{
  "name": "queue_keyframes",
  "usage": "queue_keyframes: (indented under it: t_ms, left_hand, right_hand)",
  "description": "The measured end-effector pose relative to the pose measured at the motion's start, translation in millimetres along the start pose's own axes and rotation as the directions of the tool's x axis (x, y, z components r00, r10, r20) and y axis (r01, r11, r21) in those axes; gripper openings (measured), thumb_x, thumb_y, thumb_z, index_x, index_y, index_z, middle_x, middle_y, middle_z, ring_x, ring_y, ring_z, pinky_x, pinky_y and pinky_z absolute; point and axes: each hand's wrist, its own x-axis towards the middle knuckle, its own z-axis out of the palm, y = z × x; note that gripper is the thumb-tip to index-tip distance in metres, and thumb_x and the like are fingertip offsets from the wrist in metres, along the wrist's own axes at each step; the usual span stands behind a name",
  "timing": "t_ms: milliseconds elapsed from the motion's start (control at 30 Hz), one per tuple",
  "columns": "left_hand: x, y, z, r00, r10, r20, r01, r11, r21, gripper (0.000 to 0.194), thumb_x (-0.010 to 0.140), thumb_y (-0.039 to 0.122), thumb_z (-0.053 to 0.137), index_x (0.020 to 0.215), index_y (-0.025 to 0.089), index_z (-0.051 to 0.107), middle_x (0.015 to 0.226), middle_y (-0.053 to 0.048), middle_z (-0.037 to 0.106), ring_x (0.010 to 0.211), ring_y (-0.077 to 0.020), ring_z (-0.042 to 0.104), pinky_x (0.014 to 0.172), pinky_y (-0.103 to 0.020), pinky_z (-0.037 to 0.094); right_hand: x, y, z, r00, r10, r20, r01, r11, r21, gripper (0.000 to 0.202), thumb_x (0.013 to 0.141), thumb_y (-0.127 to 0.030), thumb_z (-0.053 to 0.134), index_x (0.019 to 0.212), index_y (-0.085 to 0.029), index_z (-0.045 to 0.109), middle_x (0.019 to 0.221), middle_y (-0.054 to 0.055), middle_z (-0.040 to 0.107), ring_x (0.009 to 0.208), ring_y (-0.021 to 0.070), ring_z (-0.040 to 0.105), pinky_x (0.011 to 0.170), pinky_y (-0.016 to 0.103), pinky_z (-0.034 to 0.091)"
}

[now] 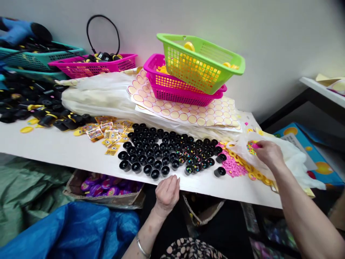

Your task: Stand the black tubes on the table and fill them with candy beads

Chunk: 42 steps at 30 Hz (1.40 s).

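My right hand pinches a small pink piece at the mouth of a white plastic bag. Tiny multicoloured beads or candies show in the bag beside my fingertips. My left hand rests at the table's front edge, its fingers curled in and no object visible in them. Just beyond it, many small black cups stand upright in a close group. Several cups on the right side of the group hold colourful bits. One black cup stands a little apart.
Pink pellets and yellow rings lie right of the cups, printed packets left. Behind are a green basket, a pink basket and sticker sheets. Black parts crowd the far left. A carton sits below.
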Motion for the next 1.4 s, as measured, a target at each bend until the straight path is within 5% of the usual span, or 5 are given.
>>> queue_keyframes:
  t_ms: [267, 567, 800, 1033, 1400]
  left_hand:
    - [-2, -1, 0.3, 1.000, -0.005, 0.029, 0.004, 1.000, 0.017, 0.031, 0.076, 0.008, 0.063, 0.107, 0.012, 0.056, 0.079, -0.009, 0.068, 0.070, -0.0170, 0.065, 0.066, -0.028, 0.053]
    - [2, -14, 8.3, 0.991, 0.114, -0.076, -0.112, 0.993, 0.033, 0.037, 0.064, 0.006, 0.075, 0.098, 0.010, 0.062, 0.076, -0.010, 0.069, 0.066, -0.0180, 0.066, 0.068, -0.027, 0.052]
    - [6, 0, 2.2, 0.997, 0.071, -0.039, -0.070, 0.997, 0.024, 0.033, 0.071, 0.006, 0.068, 0.102, 0.011, 0.059, 0.078, -0.010, 0.068, 0.069, -0.0173, 0.065, 0.067, -0.027, 0.052]
    - [2, 2, 0.0, 1.000, 0.023, 0.000, -0.023, 0.999, 0.041, 0.029, 0.078, 0.010, 0.062, 0.106, 0.013, 0.056, 0.078, -0.009, 0.068, 0.066, -0.0162, 0.065, 0.063, -0.027, 0.052]
    - [-6, 0, 1.2, 1.000, 0.009, 0.025, -0.010, 1.000, 0.029, 0.033, 0.076, 0.008, 0.063, 0.108, 0.012, 0.055, 0.081, -0.010, 0.068, 0.066, -0.0160, 0.063, 0.061, -0.028, 0.050]
  right_hand:
    - [17, 16, 17, 0.969, 0.053, 0.243, -0.077, 0.993, 0.090, 0.019, 0.047, 0.000, 0.056, 0.045, -0.019, 0.062, 0.051, 0.003, 0.056, 0.056, 0.0169, 0.049, 0.057, 0.031, 0.031]
    - [2, 17, 15, 0.998, 0.032, 0.061, -0.059, 0.846, 0.531, 0.029, 0.045, -0.030, 0.074, 0.069, -0.016, 0.063, 0.067, 0.001, 0.064, 0.061, 0.0147, 0.059, 0.062, 0.029, 0.049]
    - [-31, -45, 8, 0.991, -0.079, 0.107, -0.024, 0.684, 0.729, 0.028, 0.050, -0.024, 0.078, 0.074, -0.018, 0.066, 0.072, 0.000, 0.064, 0.064, 0.0121, 0.058, 0.061, 0.026, 0.048]
    - [-73, -137, 66, 0.795, -0.403, 0.454, 0.045, 0.785, 0.617, 0.014, 0.062, -0.024, 0.069, 0.075, -0.019, 0.068, 0.070, -0.001, 0.063, 0.068, 0.0148, 0.056, 0.066, 0.028, 0.045]
    - [-61, -183, 124, 0.651, -0.583, 0.486, 0.510, 0.810, 0.289, 0.014, 0.075, -0.021, 0.052, 0.077, -0.018, 0.065, 0.071, 0.001, 0.059, 0.071, 0.0160, 0.051, 0.064, 0.025, 0.036]
